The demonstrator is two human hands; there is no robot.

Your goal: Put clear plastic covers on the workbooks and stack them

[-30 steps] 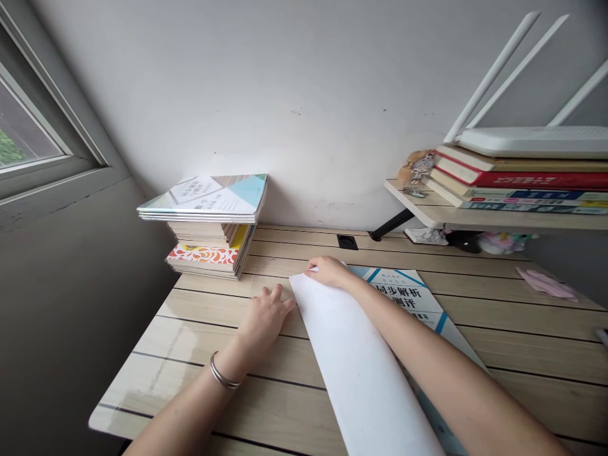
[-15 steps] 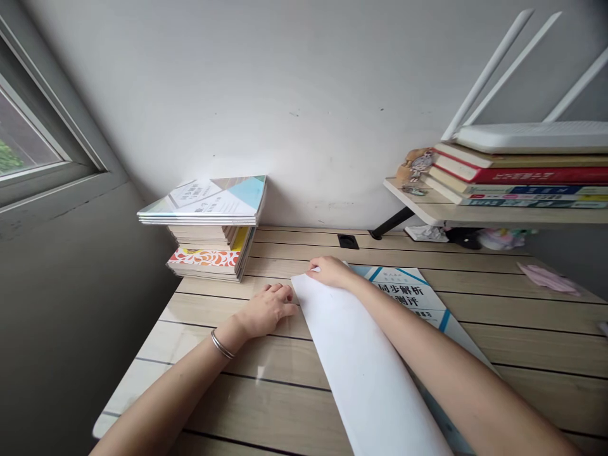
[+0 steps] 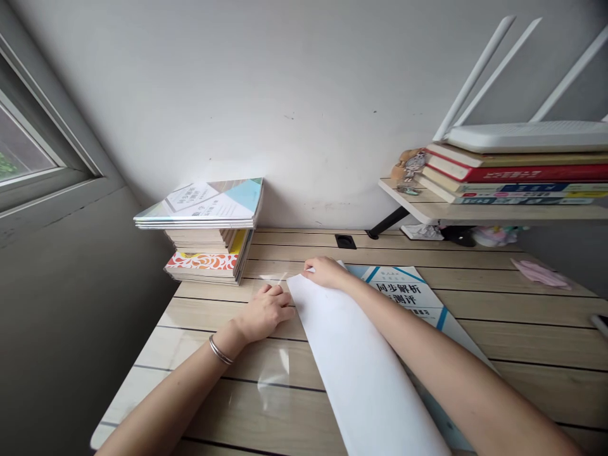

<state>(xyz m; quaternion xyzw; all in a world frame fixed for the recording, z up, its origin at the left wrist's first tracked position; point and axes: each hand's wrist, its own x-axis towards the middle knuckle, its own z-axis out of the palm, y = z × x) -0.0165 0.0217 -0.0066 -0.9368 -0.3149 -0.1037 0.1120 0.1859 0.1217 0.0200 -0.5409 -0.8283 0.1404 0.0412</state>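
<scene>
White sheet (image 3: 351,361): positioned lengthwise on the plank-patterned surface (image 3: 513,329), curved along its right side and overlapping the left part of a blue-and-white workbook (image 3: 403,288). The workbook lies flat, cover print visible; the right forearm crosses above it.

Right hand (image 3: 327,273): closed at the far end of the sheet, gripping its edge between thumb and fingers.

Left hand (image 3: 266,311): fingers curled, thumb extended toward the sheet's left edge, just beside it. Whether it pinches anything cannot be determined. A silver bracelet (image 3: 220,350) encircles the left wrist.

Clear film (image 3: 275,370): visible by its glints on the surface, near the left hand; its full outline cannot be made out.

Surroundings: a stack of books (image 3: 204,256) stands at the far left, thin volumes on top. A black grommet (image 3: 345,242) is set near the wall. At right, a raised shelf (image 3: 475,214) carries further books (image 3: 517,172) beneath a white router (image 3: 522,136). Pink cloth (image 3: 541,274) lies below.
</scene>
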